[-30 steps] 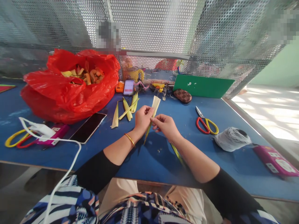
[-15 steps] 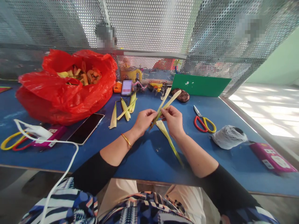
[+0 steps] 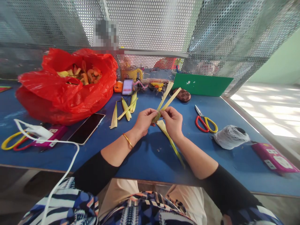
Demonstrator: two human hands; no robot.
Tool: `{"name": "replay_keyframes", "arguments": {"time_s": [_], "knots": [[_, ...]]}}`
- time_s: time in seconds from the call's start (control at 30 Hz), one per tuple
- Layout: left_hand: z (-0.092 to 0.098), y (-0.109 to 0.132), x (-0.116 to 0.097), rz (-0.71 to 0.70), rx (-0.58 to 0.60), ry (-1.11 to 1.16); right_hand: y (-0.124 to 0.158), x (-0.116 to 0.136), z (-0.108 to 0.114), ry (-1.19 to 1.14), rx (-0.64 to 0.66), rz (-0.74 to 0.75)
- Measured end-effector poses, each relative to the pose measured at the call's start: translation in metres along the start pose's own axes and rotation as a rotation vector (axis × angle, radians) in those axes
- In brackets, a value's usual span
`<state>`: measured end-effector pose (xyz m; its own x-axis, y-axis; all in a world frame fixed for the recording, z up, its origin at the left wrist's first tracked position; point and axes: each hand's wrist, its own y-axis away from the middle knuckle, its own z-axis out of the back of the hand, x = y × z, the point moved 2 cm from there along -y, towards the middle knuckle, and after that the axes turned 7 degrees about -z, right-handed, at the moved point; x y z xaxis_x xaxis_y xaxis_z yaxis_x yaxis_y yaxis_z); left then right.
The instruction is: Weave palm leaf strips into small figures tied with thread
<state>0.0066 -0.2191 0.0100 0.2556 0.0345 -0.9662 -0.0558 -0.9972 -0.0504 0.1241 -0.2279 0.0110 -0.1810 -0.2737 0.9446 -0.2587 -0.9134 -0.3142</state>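
Note:
Pale green corn husk strips (image 3: 170, 100) are pinched between my two hands over the middle of the blue table. My left hand (image 3: 145, 120) has its fingers closed round their lower ends, where they cross. Thumb and fingertips of my right hand (image 3: 173, 120) grip the strips just beside it. The free ends fan up and away in a V. Beneath my right hand lies a single loose husk strip (image 3: 170, 139), running toward the table's front edge. More husk pieces (image 3: 126, 109) rest to the left of my hands. My fingers partly hide the crossing.
A red plastic bag (image 3: 70, 103) of husk pieces stands at left, by a phone (image 3: 87, 128) and a white cable (image 3: 72, 162). To the right are scissors (image 3: 203, 120), white string (image 3: 231, 137) and a purple box (image 3: 274, 157). A green board (image 3: 203, 85) leans against the mesh.
The strips' free ends have spread wider and tilted more upright. Their lower ends, which stuck out below my left fingers, are now folded in at my fingertips. Both hands stay in nearly the same place.

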Motion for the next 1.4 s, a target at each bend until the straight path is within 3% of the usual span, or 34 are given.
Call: {"name": "replay_keyframes", "arguments": {"time_s": [0.13, 0.27, 0.43, 0.53, 0.67, 0.77, 0.9, 1.0, 1.1, 1.17, 1.27, 1.4], "knots": [[0.003, -0.003, 0.001, -0.02, -0.07, 0.002, 0.006, 0.004, -0.001, 0.067, 0.027, 0.138], [0.01, -0.01, 0.003, -0.046, -0.143, -0.016, 0.01, 0.02, 0.005, -0.097, 0.078, 0.244], [0.016, -0.015, 0.001, -0.044, -0.227, -0.053, -0.001, 0.038, 0.023, -0.387, -0.005, 0.168], [0.011, -0.012, -0.002, -0.047, -0.141, -0.08, -0.011, 0.032, 0.024, -0.333, 0.001, 0.004], [0.002, -0.003, -0.005, -0.064, 0.027, -0.122, -0.015, 0.012, 0.014, -0.259, 0.156, -0.269], [-0.001, 0.0, -0.004, -0.035, 0.112, -0.165, -0.016, 0.006, 0.01, -0.289, 0.218, -0.283], [-0.001, 0.0, -0.004, 0.034, 0.221, -0.248, -0.023, 0.007, 0.017, -0.304, 0.109, -0.187], [0.004, -0.003, -0.005, 0.021, 0.239, -0.275, -0.031, 0.009, 0.027, -0.341, -0.025, -0.136], [0.015, -0.012, -0.005, -0.015, 0.169, -0.364, -0.039, 0.011, 0.04, -0.395, -0.152, -0.063], [0.025, -0.018, -0.008, -0.097, 0.043, -0.498, -0.042, 0.013, 0.046, -0.392, -0.178, -0.038], [0.032, -0.021, -0.016, -0.239, -0.08, -0.494, -0.041, 0.014, 0.044, -0.277, 0.006, -0.087], [0.022, -0.015, -0.02, -0.128, 0.16, -0.173, -0.023, 0.012, 0.02, -0.146, 0.475, -0.232]]}}
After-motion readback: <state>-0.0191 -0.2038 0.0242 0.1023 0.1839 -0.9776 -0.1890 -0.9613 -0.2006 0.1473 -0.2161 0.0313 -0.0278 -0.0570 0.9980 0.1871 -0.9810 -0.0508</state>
